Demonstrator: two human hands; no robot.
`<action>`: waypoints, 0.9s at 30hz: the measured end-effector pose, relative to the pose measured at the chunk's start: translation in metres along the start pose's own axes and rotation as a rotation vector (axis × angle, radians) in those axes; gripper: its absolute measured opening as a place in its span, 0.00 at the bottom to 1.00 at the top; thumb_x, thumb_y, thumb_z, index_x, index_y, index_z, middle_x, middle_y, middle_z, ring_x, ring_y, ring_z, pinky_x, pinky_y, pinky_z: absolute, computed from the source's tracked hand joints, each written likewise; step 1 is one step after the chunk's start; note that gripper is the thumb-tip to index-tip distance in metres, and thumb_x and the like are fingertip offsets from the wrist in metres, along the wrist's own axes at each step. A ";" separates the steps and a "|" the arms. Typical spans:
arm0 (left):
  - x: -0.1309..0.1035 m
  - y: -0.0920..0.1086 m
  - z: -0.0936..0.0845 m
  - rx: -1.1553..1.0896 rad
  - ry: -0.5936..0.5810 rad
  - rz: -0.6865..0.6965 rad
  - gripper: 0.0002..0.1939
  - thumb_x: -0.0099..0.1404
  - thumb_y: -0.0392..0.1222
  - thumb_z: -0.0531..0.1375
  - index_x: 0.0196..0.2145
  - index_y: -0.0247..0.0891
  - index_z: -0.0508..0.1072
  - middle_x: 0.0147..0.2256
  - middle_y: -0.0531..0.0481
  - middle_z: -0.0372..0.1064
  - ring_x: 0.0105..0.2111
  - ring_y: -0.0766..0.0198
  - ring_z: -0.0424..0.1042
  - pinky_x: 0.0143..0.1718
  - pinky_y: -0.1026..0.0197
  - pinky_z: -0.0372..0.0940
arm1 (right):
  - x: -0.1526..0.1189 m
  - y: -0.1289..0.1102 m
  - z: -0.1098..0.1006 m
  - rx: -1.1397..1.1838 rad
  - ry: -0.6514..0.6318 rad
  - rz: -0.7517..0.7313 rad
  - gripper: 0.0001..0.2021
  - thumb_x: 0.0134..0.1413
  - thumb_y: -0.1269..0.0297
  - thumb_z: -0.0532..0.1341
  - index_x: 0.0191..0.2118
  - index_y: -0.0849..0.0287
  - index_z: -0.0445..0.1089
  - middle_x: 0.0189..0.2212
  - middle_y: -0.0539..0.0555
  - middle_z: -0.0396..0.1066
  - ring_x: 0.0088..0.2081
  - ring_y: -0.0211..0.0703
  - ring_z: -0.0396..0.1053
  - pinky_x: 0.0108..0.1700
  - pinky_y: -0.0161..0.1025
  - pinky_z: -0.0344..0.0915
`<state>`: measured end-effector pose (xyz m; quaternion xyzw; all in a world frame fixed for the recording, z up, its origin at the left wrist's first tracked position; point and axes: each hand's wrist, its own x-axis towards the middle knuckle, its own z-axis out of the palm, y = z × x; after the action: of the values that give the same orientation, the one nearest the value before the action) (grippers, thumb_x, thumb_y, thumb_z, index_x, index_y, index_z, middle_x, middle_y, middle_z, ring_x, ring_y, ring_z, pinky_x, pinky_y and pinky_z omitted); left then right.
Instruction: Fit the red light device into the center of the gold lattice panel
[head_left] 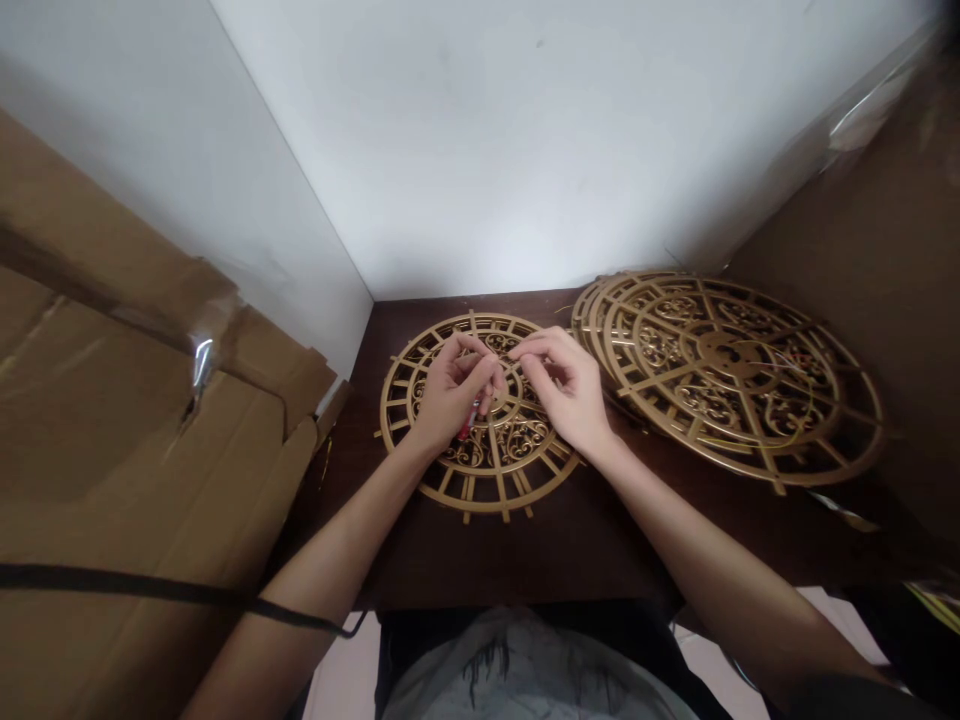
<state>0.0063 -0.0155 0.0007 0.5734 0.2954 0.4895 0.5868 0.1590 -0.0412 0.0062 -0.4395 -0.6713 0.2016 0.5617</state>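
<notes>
A round gold openwork clock dial (495, 506) lies flat on the dark table, with bars round its rim and scrollwork inside. Over its middle, my left hand (456, 388) is closed, thumb and forefinger pinched. A small red object with a pale shiny part (468, 422) pokes out below the left fingers; its kind is unclear. Close by on the right, my right hand (568, 385) also pinches thumb and forefinger, its tips facing the left ones with a small gap. Whatever those right fingertips hold is too small to make out.
At the right, several similar gold dials (705, 440) are stacked, with thin yellowish wires on top. Cardboard boxes (225, 480) stand at the left, and a brown panel (862, 250) at the right. A white wall (480, 150) rises behind the table (517, 560). A black cord (150, 585) crosses my left forearm.
</notes>
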 end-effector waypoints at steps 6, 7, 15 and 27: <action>0.001 0.001 -0.001 0.023 0.049 0.004 0.09 0.63 0.43 0.58 0.32 0.39 0.60 0.22 0.56 0.67 0.16 0.75 0.62 0.18 0.71 0.57 | -0.001 0.003 0.000 -0.014 -0.050 -0.103 0.11 0.51 0.78 0.55 0.34 0.58 0.72 0.35 0.52 0.70 0.38 0.42 0.69 0.41 0.41 0.67; 0.001 0.002 -0.001 0.026 0.059 0.004 0.09 0.63 0.43 0.58 0.32 0.38 0.60 0.22 0.56 0.67 0.16 0.75 0.62 0.18 0.70 0.57 | -0.001 0.004 0.000 -0.008 -0.058 -0.110 0.12 0.50 0.79 0.55 0.34 0.58 0.72 0.35 0.52 0.71 0.39 0.42 0.69 0.41 0.41 0.67; 0.001 0.003 -0.002 0.042 0.128 0.015 0.10 0.62 0.44 0.59 0.32 0.38 0.62 0.22 0.56 0.69 0.21 0.72 0.66 0.25 0.69 0.61 | 0.000 0.005 0.001 0.001 -0.046 -0.098 0.10 0.54 0.76 0.56 0.35 0.58 0.73 0.36 0.53 0.73 0.41 0.41 0.71 0.44 0.42 0.68; 0.001 -0.001 -0.003 -0.044 0.182 -0.040 0.12 0.60 0.46 0.61 0.32 0.39 0.60 0.20 0.57 0.67 0.15 0.75 0.60 0.18 0.71 0.55 | -0.005 0.000 0.004 -0.054 -0.068 -0.116 0.03 0.55 0.69 0.60 0.33 0.57 0.71 0.42 0.56 0.67 0.34 0.40 0.67 0.35 0.42 0.68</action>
<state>0.0043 -0.0130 -0.0001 0.5075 0.3479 0.5341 0.5798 0.1549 -0.0441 0.0023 -0.4080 -0.7196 0.1653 0.5370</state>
